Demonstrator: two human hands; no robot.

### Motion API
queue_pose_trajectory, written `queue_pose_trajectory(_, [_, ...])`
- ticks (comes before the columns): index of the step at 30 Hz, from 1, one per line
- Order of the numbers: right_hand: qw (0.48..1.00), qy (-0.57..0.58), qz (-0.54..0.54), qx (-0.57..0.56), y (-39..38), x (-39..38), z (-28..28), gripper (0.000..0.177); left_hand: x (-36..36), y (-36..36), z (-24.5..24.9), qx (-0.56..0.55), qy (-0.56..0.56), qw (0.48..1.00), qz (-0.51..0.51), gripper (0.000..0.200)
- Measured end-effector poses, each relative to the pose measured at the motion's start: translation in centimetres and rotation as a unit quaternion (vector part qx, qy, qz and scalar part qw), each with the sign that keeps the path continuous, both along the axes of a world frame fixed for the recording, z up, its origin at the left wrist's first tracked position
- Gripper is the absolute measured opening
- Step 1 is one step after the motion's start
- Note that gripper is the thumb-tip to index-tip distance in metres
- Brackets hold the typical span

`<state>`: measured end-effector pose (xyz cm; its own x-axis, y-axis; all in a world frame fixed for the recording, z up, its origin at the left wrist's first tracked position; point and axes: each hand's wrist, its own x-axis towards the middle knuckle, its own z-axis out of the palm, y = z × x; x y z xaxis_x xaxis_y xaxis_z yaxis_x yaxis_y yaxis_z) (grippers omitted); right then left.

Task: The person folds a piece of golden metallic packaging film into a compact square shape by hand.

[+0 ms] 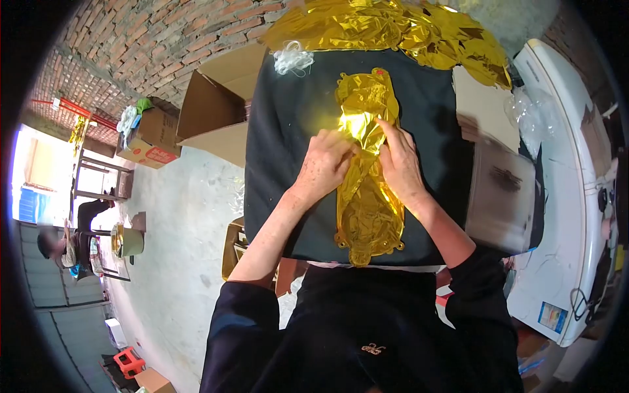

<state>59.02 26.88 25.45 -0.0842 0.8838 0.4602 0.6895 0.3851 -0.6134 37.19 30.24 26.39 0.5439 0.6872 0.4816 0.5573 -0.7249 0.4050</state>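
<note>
Gold foil sheets [373, 29], open cardboard box [213, 108]

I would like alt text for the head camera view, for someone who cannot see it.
A left hand and right hand handle a long, shiny gold foil piece on black cloth; crumpled gold foil and white strands lie beyond.
</note>
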Motion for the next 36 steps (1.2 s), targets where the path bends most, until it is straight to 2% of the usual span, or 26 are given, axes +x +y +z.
queue_pose_trajectory(4, [1.000,-0.015,0.014,-0.004,0.3,0.4,-0.9,0.050,-0.1,0.3,0.3,0.009,-0.036,0.999,0.006,0.023])
queue_pose_trajectory(5, [1.000,-0.018,0.012,-0.005,0.3,0.3,-1.0,0.049,-0.5,0.5,0.2,-0.021,-0.011,1.000,0.007,0.031])
queue_pose_trajectory(8, [0.999,-0.028,0.015,-0.018,0.2,0.3,-0.6,0.048,-0.4,1.4,0.2,0.056,0.054,0.996,0.044,0.045])
queue_pose_trajectory(9, [0.999,-0.032,0.018,-0.024,0.1,0.2,-0.4,0.048,-0.6,1.6,0.2,0.021,0.092,0.995,0.044,0.055])
queue_pose_trajectory(12, [0.998,-0.057,0.024,-0.029,-0.1,0.2,-0.1,0.048,-0.5,1.9,0.0,0.088,0.114,0.988,0.065,0.054])
queue_pose_trajectory(15, [0.997,-0.072,0.028,-0.020,0.0,0.2,-0.3,0.049,-1.2,2.0,-0.7,0.053,0.167,0.981,0.085,0.061])
queue_pose_trajectory(21, [0.999,-0.046,0.017,-0.024,0.2,0.1,-0.7,0.049,-1.6,1.4,-0.3,0.035,0.141,0.986,0.081,0.062])
queue_pose_trajectory(27, [0.998,-0.052,0.026,-0.018,0.0,0.3,-0.5,0.045,-2.1,1.7,-1.0,0.023,0.198,0.977,0.075,0.063])
queue_pose_trajectory(33, [0.998,-0.056,0.028,0.009,0.1,0.3,-0.8,0.042,-2.4,1.5,-0.5,0.041,0.197,0.977,0.066,0.066])
queue_pose_trajectory(36, [0.998,-0.059,0.028,0.019,0.0,0.3,-0.5,0.043,-2.7,0.7,0.2,0.041,0.201,0.978,0.026,0.069])
